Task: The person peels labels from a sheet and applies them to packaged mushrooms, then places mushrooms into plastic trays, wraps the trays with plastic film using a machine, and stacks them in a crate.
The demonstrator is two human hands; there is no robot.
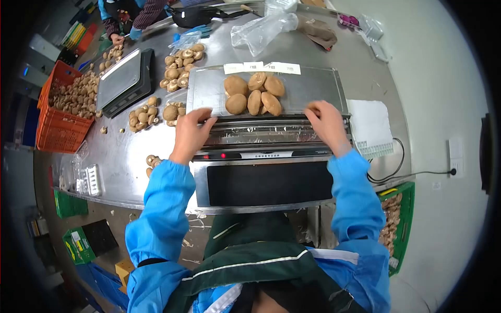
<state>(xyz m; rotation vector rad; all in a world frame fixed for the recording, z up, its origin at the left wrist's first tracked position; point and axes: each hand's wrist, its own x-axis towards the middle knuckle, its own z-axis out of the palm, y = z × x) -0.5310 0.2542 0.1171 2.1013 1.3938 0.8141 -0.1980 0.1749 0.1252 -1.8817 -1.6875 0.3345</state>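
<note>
Several large brown mushrooms (254,95) lie grouped on the flat metal top of a wrapping machine (318,86). Just in front of them, clear plastic film (261,133) stretches over the roller section. My left hand (192,133) is at the film's left end, with thumb and fingertips curled in on its edge. At the right end my right hand (327,125) pinches the film edge between thumb and forefinger. The film is see-through, so its exact border at my fingertips is hard to make out. A black plate (270,183) forms the machine's front, below a red-lit switch.
Mushroom piles (180,68) and a scale (125,81) stand left, beside an orange crate (65,122) of mushrooms. White paper (370,125) and a power cord (417,172) lie right. Plastic bags (263,31) are at the back. Another person's hand (117,39) is at far left.
</note>
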